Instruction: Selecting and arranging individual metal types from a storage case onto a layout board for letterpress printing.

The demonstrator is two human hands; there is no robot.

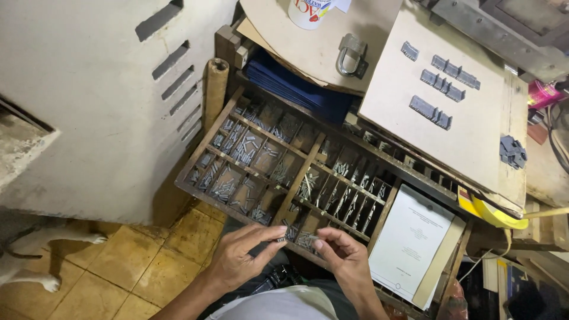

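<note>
A dark wooden type case (208, 136) with many small compartments holds several grey metal type pieces (243, 148). My left hand (240, 255) sits at its near edge, thumb and fingers pinched around a small group of metal type pieces (283, 237). My right hand (344, 255) is beside it, fingertips pinching a single type piece (309, 238) next to the left hand's group. Both hands hover over the case's front compartments.
A pale board (474, 142) at the upper right carries rows of set type (446, 70). A white printed sheet (409, 243) lies on the case's right side. A metal shackle (351, 54) and a cup (311, 10) rest on a round board. An animal's white legs (35, 261) stand on the yellow tiles.
</note>
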